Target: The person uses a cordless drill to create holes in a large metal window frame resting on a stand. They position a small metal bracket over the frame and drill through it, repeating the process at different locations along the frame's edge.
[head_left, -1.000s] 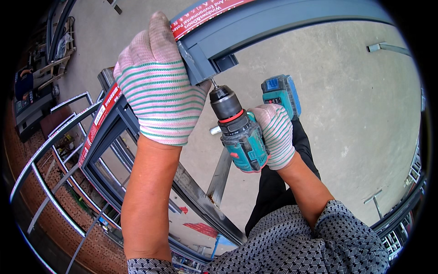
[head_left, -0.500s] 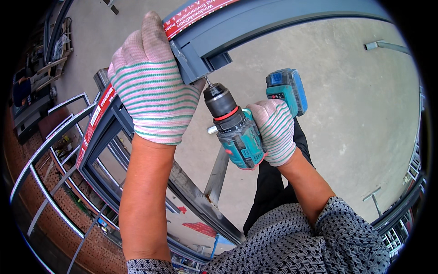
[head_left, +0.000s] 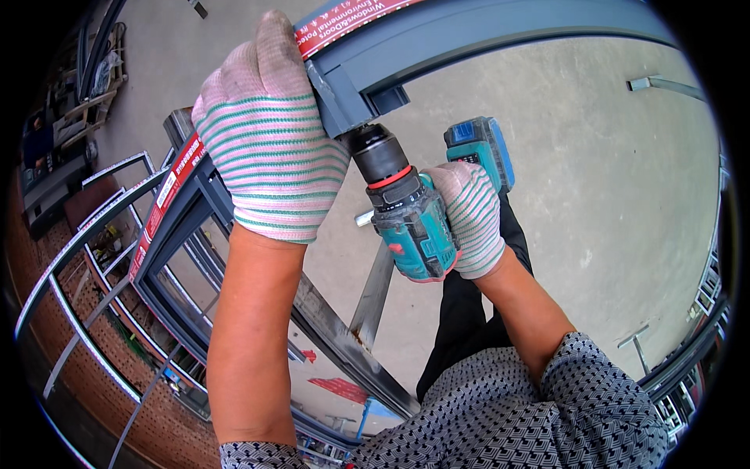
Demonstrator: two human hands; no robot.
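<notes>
My right hand (head_left: 470, 215), in a pink glove with green stripes, is wrapped round the handle of a teal and black cordless drill (head_left: 416, 228). Its blue-backed battery (head_left: 483, 152) sticks out beyond that hand. The drill's black chuck is up against the cut end of a grey metal profile (head_left: 500, 59), so the bit itself is hidden. With the same kind of glove, my left hand (head_left: 269, 148) grips the profile beside its end, thumb lying along the red printed tape (head_left: 344, 30). The undersides of the left fingers are out of sight.
Left of me, another grey frame with red tape (head_left: 168, 195) leans over a bare metal beam (head_left: 332, 332). Curved metal frames (head_left: 86, 234) stand farther left above a perforated brown surface. Metal pieces lie on the concrete floor at right, including a bar (head_left: 664, 84).
The drill has moved up toward the profile end; the bit that showed before is now hidden. The profile and my left hand have shifted slightly right in the picture.
</notes>
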